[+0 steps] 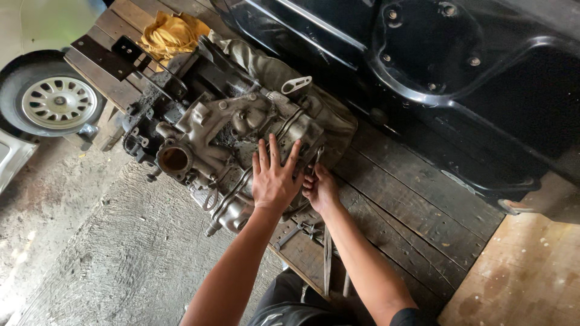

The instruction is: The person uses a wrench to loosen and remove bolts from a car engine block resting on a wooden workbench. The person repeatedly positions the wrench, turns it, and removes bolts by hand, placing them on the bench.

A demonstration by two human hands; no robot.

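I see the engine [223, 136] lying on the wooden platform [411, 211], its long axis running from upper left to lower right, a round rusty opening facing the concrete side. My left hand [275, 178] lies flat on the engine's near end, fingers spread wide. My right hand [320, 188], just beside it, is closed around a wrench [316, 158] whose head I cannot make out. A yellow rag [169, 33] sits beyond the engine's far end.

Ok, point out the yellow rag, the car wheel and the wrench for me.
yellow rag [169, 34], head view, middle of the crumpled cloth.
car wheel [58, 101], head view, hub of the rim.
wrench [318, 156], head view, its upper end.
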